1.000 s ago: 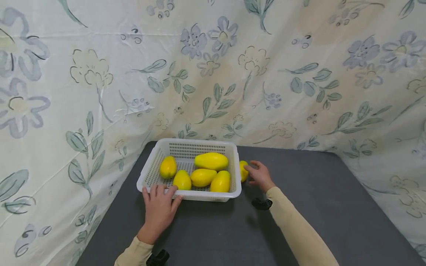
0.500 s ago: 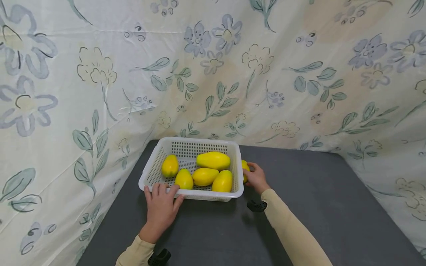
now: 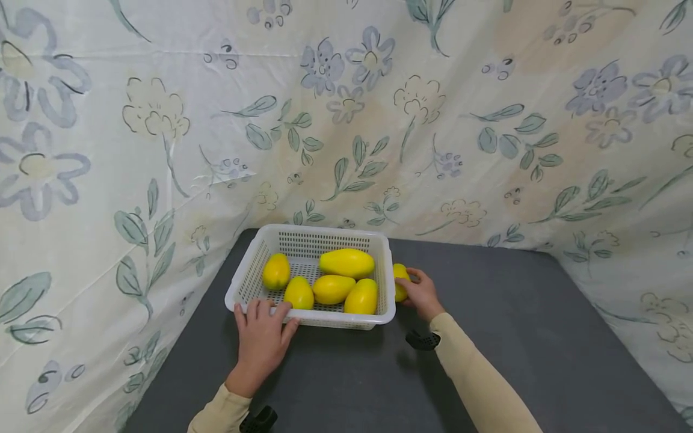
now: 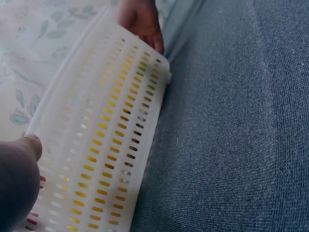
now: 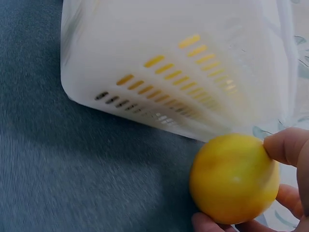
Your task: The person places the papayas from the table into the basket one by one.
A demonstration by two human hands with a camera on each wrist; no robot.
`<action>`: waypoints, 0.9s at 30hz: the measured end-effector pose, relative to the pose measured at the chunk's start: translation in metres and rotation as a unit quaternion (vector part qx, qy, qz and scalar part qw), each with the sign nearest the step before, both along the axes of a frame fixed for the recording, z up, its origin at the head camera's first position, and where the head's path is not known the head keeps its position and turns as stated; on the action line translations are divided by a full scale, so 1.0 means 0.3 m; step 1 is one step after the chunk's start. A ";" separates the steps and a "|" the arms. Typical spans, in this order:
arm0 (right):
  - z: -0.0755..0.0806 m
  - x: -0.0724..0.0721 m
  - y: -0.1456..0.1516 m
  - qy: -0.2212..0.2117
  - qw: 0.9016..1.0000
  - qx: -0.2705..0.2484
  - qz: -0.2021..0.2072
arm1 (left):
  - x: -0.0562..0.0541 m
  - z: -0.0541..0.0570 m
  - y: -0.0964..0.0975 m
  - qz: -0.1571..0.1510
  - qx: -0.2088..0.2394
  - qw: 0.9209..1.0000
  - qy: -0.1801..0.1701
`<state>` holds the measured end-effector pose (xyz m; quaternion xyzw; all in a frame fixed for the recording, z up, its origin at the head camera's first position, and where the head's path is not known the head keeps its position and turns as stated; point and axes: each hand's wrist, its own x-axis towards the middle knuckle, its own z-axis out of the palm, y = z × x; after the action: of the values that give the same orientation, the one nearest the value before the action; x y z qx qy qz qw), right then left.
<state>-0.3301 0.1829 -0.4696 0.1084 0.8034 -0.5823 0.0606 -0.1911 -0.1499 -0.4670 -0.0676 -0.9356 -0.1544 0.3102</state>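
Note:
A white plastic basket (image 3: 325,317) holds several yellow papayas, among them a long one (image 3: 346,263) at the back and a ribbed one (image 3: 276,271) at the left. At the front left of the basket, my left hand (image 3: 262,340) grips the rim, fingers over the edge and thumb on the outer wall. Just outside the basket's right wall is another papaya (image 5: 234,179). My right hand (image 3: 422,293) holds it from the right, thumb on its upper side and fingertips under it. The basket wall hides part of that papaya in the head view.
A dark grey cloth-covered table (image 3: 514,337) extends in front of and to the right of the basket. Floral fabric (image 3: 346,150) hangs close behind it and along the left side.
My right hand has closed in on the papaya outside the basket and now grips it. The left hand keeps its hold on the rim. The view has shifted slightly.

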 end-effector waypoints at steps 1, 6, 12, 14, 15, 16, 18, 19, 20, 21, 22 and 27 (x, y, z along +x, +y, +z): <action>0.002 0.004 0.010 0.000 1.000 -0.006 -0.002 | 0.000 -0.001 0.001 -0.001 0.000 1.000 0.001; 0.018 0.014 0.063 0.000 0.999 -0.039 -0.010 | 0.002 -0.001 0.000 -0.002 -0.001 1.000 0.003; 0.071 0.036 0.119 0.010 0.999 -0.039 -0.016 | 0.001 -0.001 -0.003 -0.003 0.000 1.000 0.001; 0.091 0.047 0.139 0.016 0.999 -0.039 -0.011 | 0.001 -0.003 -0.003 -0.006 0.001 1.000 0.009; 0.101 0.053 0.149 0.018 0.999 -0.037 -0.007 | 0.001 -0.005 -0.004 -0.007 0.001 1.000 0.013; 0.111 0.059 0.159 0.020 0.999 -0.034 -0.005 | 0.001 -0.006 -0.004 -0.008 0.002 1.000 0.017; 0.131 0.072 0.178 0.024 0.999 -0.032 0.000 | 0.001 -0.009 -0.005 -0.011 0.003 1.000 0.024; 0.141 0.077 0.187 0.025 0.999 -0.030 0.001 | 0.000 -0.011 -0.005 -0.011 0.003 1.000 0.026; 0.150 0.083 0.195 0.026 0.999 -0.026 0.001 | -0.001 -0.013 -0.005 -0.012 0.002 1.000 0.029; 0.159 0.089 0.203 0.027 0.999 -0.025 0.001 | -0.001 -0.015 -0.005 -0.012 0.002 0.999 0.030; 0.168 0.094 0.210 0.027 0.999 -0.024 -0.001 | -0.002 -0.017 -0.006 -0.012 0.001 0.999 0.031; 0.202 0.114 0.242 0.030 0.999 -0.025 -0.004 | -0.001 -0.018 -0.002 -0.007 0.000 1.000 0.020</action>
<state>-0.2960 0.2554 -0.4089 0.0930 0.7897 -0.6053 0.0369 -0.1912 -0.1506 -0.4724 -0.0774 -0.9288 -0.1551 0.3275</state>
